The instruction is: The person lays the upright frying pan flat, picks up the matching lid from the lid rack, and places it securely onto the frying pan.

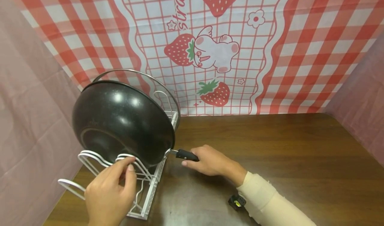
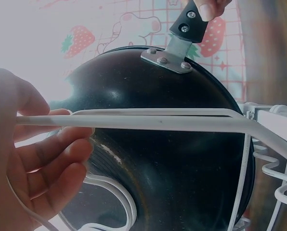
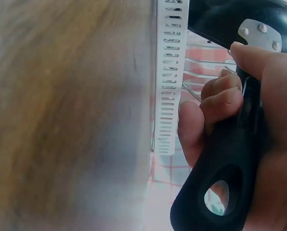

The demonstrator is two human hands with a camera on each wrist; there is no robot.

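Observation:
A black wok stands on its side in a white wire rack, its rounded underside facing me. My right hand grips the wok's black handle, which points right and toward me. The right wrist view shows fingers curled round that handle, close to the riveted metal bracket. In front of the wok, my left hand pinches the top of a white wire divider of the rack between thumb and fingers. Part of the rack is hidden behind the wok and left hand.
Behind the wok stands a round metal-rimmed lid, mostly hidden. A small black object is by the right cuff. The brown wooden table meets a strawberry-print cloth at the back and pink cloth at the left.

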